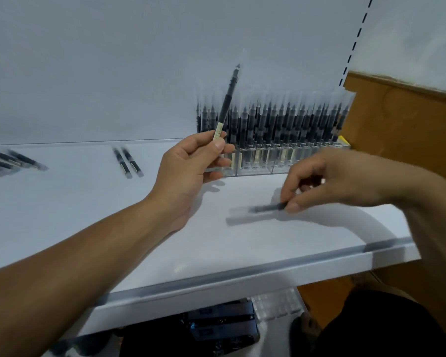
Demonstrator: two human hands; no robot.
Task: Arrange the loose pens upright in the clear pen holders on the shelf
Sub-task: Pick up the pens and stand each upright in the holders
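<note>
Your left hand pinches a pen upright before the pen holders' left end; your right hand pinches a second pen flat before them. Crowded slots could deflect insertion, toppling neighbours.

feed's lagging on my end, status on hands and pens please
Left hand holds one pen near-upright. Right hand pinches second pen, blurred, low over shelf. Clear holders packed with pens; nothing blocks them.
</note>
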